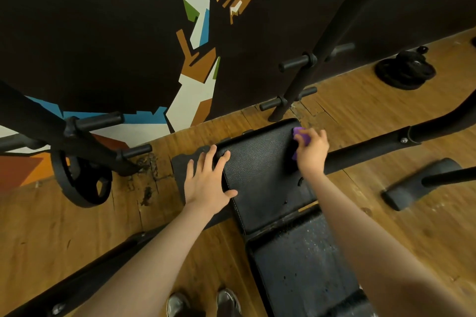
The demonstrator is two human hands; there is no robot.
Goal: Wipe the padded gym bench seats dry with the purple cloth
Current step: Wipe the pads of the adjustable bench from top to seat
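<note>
While the right hand [313, 148] works at the far right corner of the upper pad [260, 175], its fingers [301, 140] are curled around the purple cloth [300, 134] and bunch it against the pad's edge. Cloth shows only as a small wad above and below the knuckles; how much of it lies flat on the vinyl cannot be told.

Left hand [208, 177]: fingers spread and straight, laid over the near left edge of the same pad, thumb on top of the surface. Judged to be bracing the pad.

2 pads in view. Upper pad looks mostly dull and dry, with a few dark spots near its lower right. Lower pad [296, 260], nearest the person's shoes [203, 302], is speckled with droplets over most of its surface, so I judge the job well short of done.

Risks from here:
- Wadded cloth has little contact area; strokes may streak and leave water behind.
- Right hand sits at the pad's outer edge, beside the black frame bar [365, 152]; a stroke carried outward could slip off and knock knuckles on the bar.
- Wiped water could run into the seam between the 2 pads and stay there.
- Drips pushed over the edge would land on the wooden floor [386, 213].
- Bracing hand could re-wet or smudge the cleaned area if damp.
</note>
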